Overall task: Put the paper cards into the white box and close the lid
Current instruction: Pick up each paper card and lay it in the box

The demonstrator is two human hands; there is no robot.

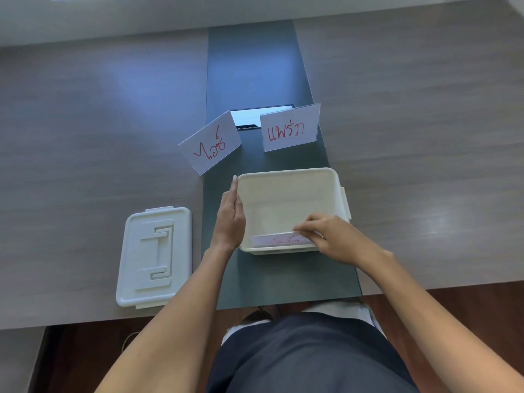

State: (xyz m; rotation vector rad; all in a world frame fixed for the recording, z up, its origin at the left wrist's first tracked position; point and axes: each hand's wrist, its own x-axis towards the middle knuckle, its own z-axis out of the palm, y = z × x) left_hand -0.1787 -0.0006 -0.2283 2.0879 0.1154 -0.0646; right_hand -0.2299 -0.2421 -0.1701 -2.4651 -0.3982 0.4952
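Leftmost, lid (155, 258) lay off on table (85, 137). Left hand (230, 219), fingers straight, pressed flat against white box (289, 194) left wall. Two cards (211, 143) stood behind. Right hand (334, 239) pinched a card (279, 240) inside box, near wall.

There were three paper cards with red writing: two stood on the table, a left one (211, 143) and a right one (289, 129), and a third (279, 240) was inside the one white box (286, 191). One lid (154, 256) lay apart. Two hands showed.
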